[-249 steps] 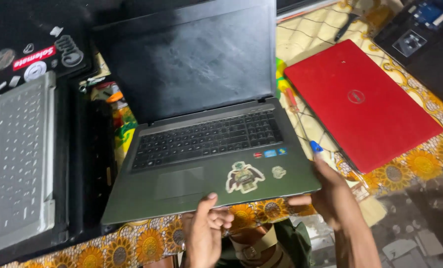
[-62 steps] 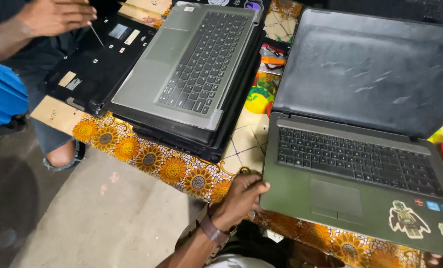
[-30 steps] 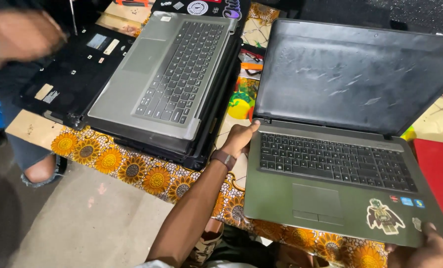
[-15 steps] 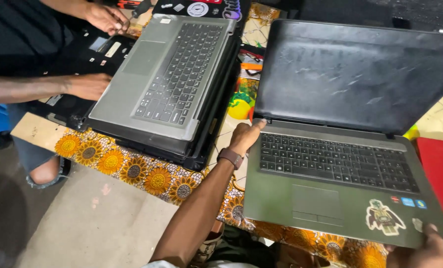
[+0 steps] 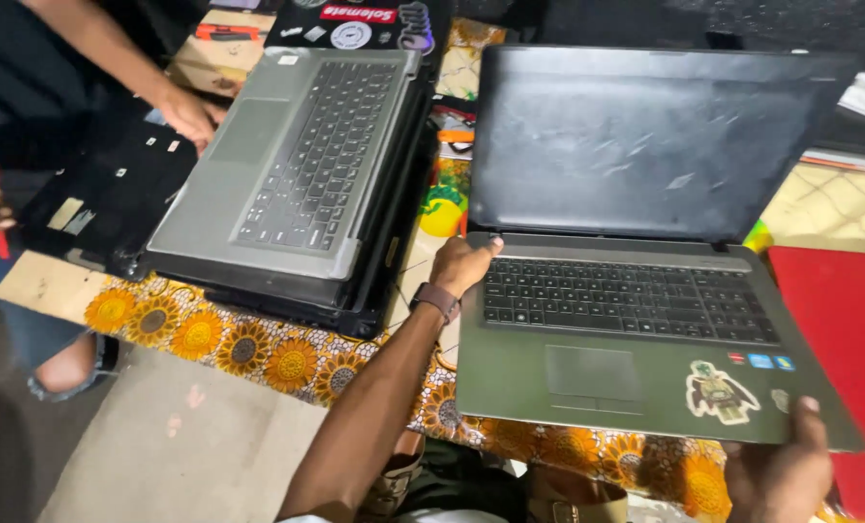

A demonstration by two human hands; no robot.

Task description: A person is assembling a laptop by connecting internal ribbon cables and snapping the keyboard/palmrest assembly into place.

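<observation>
Risk, as I judge it: the open laptop (image 5: 636, 320) overhangs the near edge of the desk (image 5: 258, 353); a slip of my right hand (image 5: 781, 470) could tip it off. That hand grips its near right corner, thumb on top. My left hand (image 5: 463, 263) curls on its far left corner by the hinge. The laptop lies between both hands.
</observation>
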